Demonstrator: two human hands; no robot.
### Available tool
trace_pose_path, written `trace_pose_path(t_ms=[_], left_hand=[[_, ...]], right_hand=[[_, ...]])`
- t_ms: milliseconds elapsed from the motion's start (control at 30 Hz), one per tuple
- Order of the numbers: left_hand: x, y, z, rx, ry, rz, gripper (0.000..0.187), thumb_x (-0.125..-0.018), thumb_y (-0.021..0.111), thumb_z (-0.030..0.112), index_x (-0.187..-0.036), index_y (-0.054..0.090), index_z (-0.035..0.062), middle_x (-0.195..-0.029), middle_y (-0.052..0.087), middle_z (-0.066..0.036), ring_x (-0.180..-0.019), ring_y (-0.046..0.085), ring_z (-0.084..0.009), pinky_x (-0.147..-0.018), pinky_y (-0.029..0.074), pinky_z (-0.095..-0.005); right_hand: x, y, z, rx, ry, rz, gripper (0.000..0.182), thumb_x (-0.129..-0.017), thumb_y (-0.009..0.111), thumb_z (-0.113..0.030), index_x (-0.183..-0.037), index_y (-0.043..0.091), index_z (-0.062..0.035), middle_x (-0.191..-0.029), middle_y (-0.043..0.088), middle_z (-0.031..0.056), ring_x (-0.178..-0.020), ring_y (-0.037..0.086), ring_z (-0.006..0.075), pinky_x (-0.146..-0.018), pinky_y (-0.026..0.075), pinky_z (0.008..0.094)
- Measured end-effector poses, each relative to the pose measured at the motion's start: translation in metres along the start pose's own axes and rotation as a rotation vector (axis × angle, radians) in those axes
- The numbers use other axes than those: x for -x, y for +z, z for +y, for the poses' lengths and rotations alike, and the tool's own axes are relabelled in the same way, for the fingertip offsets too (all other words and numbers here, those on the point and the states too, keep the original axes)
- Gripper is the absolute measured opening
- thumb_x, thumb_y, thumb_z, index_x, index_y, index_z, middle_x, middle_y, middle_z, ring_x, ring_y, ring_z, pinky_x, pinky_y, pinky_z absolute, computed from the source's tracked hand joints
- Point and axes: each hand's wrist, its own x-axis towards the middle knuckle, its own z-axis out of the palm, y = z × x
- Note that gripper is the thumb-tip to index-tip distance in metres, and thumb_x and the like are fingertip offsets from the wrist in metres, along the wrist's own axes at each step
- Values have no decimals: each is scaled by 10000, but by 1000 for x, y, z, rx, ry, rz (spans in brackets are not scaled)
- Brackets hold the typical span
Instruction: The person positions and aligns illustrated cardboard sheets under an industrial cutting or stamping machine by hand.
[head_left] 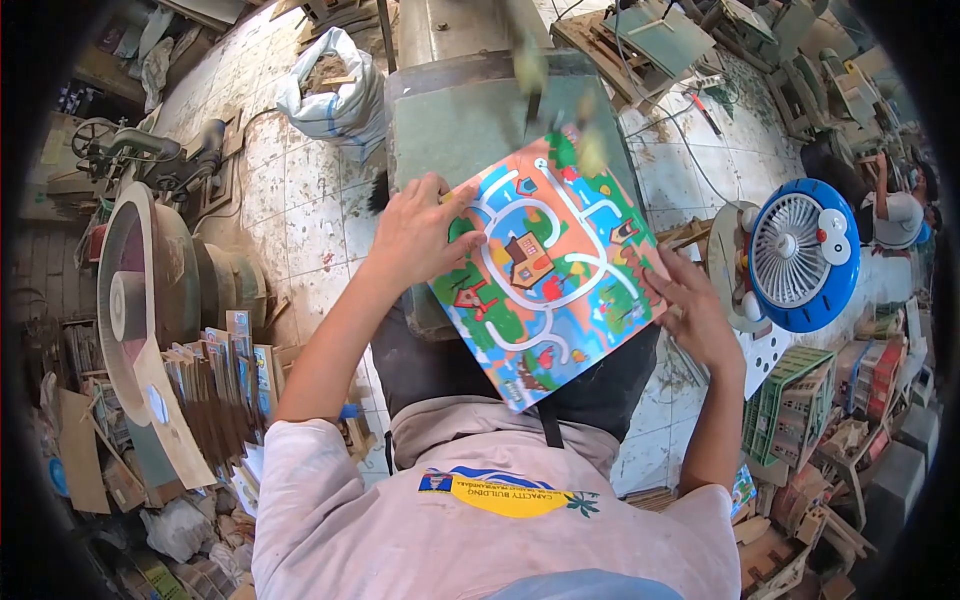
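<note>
A square board printed with a bright maze picture (575,350), with white winding paths and little houses, lies turned at an angle over the near part of a grey-green machine table (440,120). Its lower corner juts past the table edge above my lap. My left hand (420,228) grips its left edge, thumb and fingers resting on the printed face. At the opposite edge, my right hand (695,312) has its fingers closed along the board's side. Close to the board's far corner hangs a blurred upright machine part (531,75); its tip is too smeared to make out.
A blue round fan (805,255) stands at the right. Beyond the table on the left is a white sack (335,95). Printed boards (225,370) are stacked beside a large wheel-shaped machine (150,270). A green crate (785,405) sits lower right. Another person (895,210) is at the far right.
</note>
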Motion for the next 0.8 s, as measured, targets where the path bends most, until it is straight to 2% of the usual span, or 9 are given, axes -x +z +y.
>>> trace_pose_path(t_ms=[167,233,300,433,533,567,667,733,800], left_hand=[[7,6,16,6,-51,57,649,-877,823,439,-1445,649,178,-1169,606,-135,-1034,639,-342,-845,553,-454],[10,7,22,13,-73,53,657,-881,821,445,-1449,643,168,-1169,601,-138,-1030,639,-348,-827,560,-451],[9,6,31,10,-100,34,667,-881,820,449,-1454,637,160,-1178,601,-141,-1038,641,-349,-826,562,-457],[8,9,33,-12,-101,51,688,-870,820,476,-1430,630,123,-1142,592,-142,-1015,639,-347,-804,567,-470],[7,10,31,-10,-102,36,707,-875,817,467,-1451,610,114,-1154,589,-147,-1031,637,-350,-802,571,-465],[7,11,30,-10,-98,37,707,-875,817,467,-1451,610,114,-1154,589,-147,-1031,637,-350,-802,571,-465],[12,11,27,37,-84,4,733,-881,809,469,-1484,586,118,-1290,595,-167,-1153,622,-348,-909,546,-496],[14,8,28,10,-11,-33,811,-868,821,467,-1557,540,144,-1597,493,-176,-1383,539,-342,-1123,432,-538],[18,1,24,20,-25,-202,1051,-813,846,520,-1679,349,194,-1715,350,-185,-1574,357,-353,-1267,313,-519]], right_hand=[[-3,-5,0,174,12,90,680,-794,788,35,-1443,655,-119,-1642,457,183,-1526,415,422,-1235,369,544],[7,13,-14,-150,62,317,630,-815,777,12,-1422,666,-114,-1621,465,222,-1526,398,463,-1231,364,553],[28,47,-41,46,41,415,612,-831,818,-120,-1423,659,-106,-1606,469,244,-1529,356,522,-1230,342,596],[46,83,-150,-48,197,87,964,-759,920,-420,-1570,506,-103,-1693,277,294,-1544,184,627,-1151,257,801],[33,114,-153,42,241,142,1052,-741,933,-449,-1608,449,-103,-1708,204,318,-1543,139,647,-1120,244,837],[32,121,-143,65,206,222,1046,-729,942,-438,-1602,464,-119,-1691,247,316,-1545,155,639,-1120,259,827],[29,106,-116,72,131,209,1048,-718,952,-422,-1605,468,-142,-1684,268,316,-1550,164,629,-1117,267,824],[28,94,-94,69,85,203,1045,-723,950,-420,-1608,465,-150,-1693,258,312,-1556,164,622,-1121,267,821],[26,86,-74,46,-9,186,1039,-733,948,-416,-1616,458,-167,-1711,239,304,-1566,162,607,-1128,267,816]])
